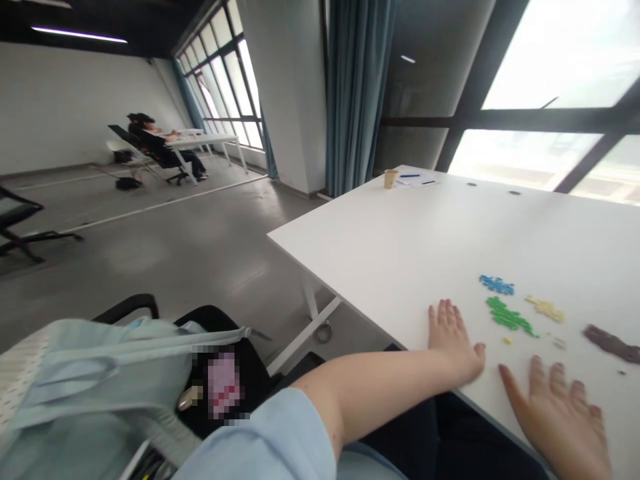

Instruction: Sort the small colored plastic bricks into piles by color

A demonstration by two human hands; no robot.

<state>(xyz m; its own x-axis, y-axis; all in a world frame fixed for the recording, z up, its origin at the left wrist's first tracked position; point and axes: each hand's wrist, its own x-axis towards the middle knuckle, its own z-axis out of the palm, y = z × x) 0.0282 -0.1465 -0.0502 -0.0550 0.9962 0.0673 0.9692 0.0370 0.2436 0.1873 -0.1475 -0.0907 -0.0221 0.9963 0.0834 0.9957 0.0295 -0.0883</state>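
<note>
My left hand lies palm down near the front edge of the white table, fingers stretched out and nothing in them. To its right my right hand rests with its fingers spread, also holding nothing. Beyond both hands lie flat, lumpy shapes of what looks like modelling clay: a blue piece, a green piece, a pale yellow piece and a brown strip. A small yellow bit sits between the green piece and my right hand. None of these pieces is touched.
A paper cup stands at the table's far left corner beside papers with a blue pen. Left of me, a pale green bag lies on a black chair. Far off, people sit at another table.
</note>
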